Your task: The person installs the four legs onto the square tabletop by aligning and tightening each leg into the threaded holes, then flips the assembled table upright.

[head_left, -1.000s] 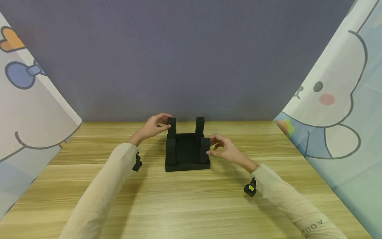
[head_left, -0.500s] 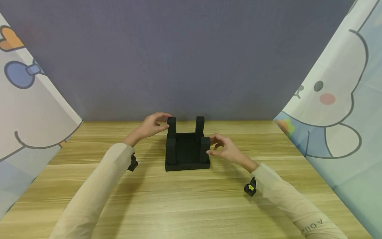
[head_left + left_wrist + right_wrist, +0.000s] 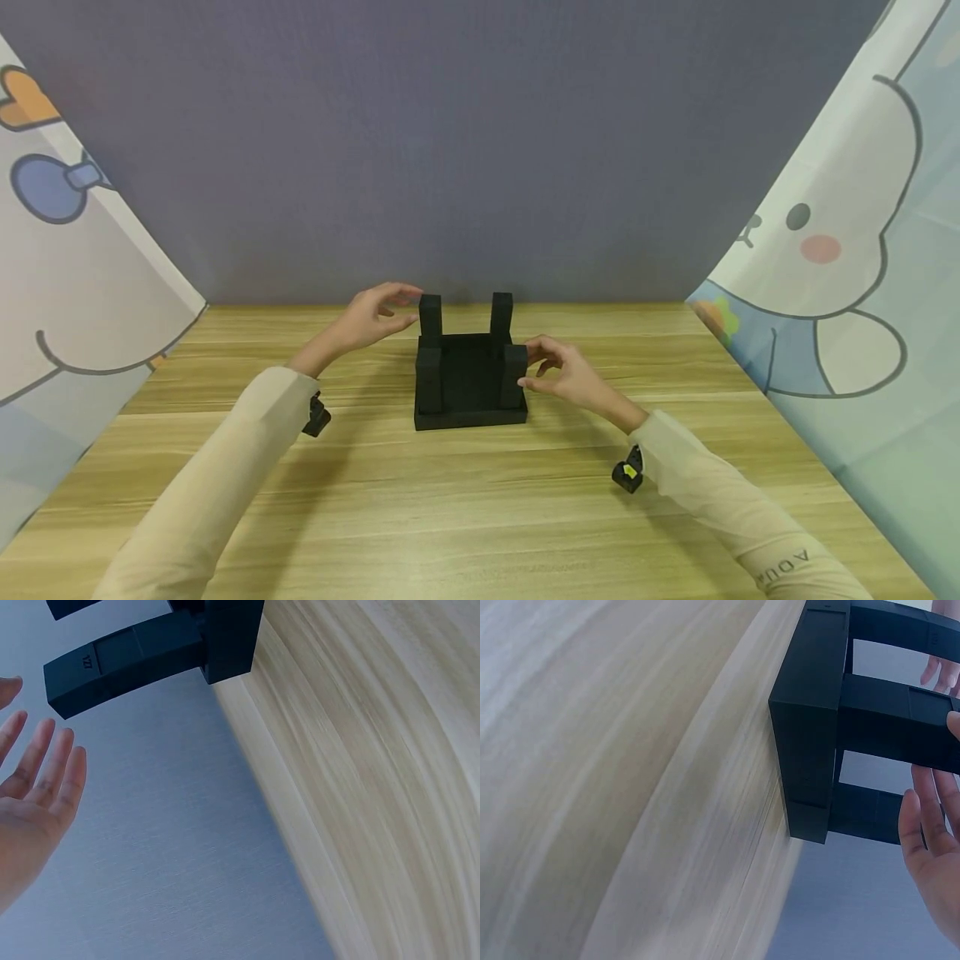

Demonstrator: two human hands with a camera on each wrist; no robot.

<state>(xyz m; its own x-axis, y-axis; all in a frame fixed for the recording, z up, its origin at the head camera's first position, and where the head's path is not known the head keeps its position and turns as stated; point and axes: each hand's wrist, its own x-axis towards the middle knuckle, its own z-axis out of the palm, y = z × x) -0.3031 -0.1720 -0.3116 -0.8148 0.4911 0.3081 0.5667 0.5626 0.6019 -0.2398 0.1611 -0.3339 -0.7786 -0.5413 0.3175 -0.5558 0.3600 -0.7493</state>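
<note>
A black square base [image 3: 471,418] like a shallow tray stands on the wooden table, with several upright black posts at its corners. My left hand [image 3: 371,315] is just left of the back left post [image 3: 431,317], apart from it, with fingers spread; in the left wrist view a gap shows between the fingertips [image 3: 46,729] and the post [image 3: 124,664]. My right hand [image 3: 562,372] holds the front right post [image 3: 513,377] between thumb and fingers. In the right wrist view the thumb lies on one face of that post [image 3: 889,716], the fingers partly hidden behind it.
The wooden table [image 3: 465,517] ends at a grey panel [image 3: 450,150] close behind the base. Cartoon-printed cloths [image 3: 862,250] stand along both sides. The back right post [image 3: 502,321] and front left post [image 3: 429,381] are untouched.
My left hand has let go of the back left post and drawn away to the left, its fingers opening. The right hand and the black base have stayed in place.
</note>
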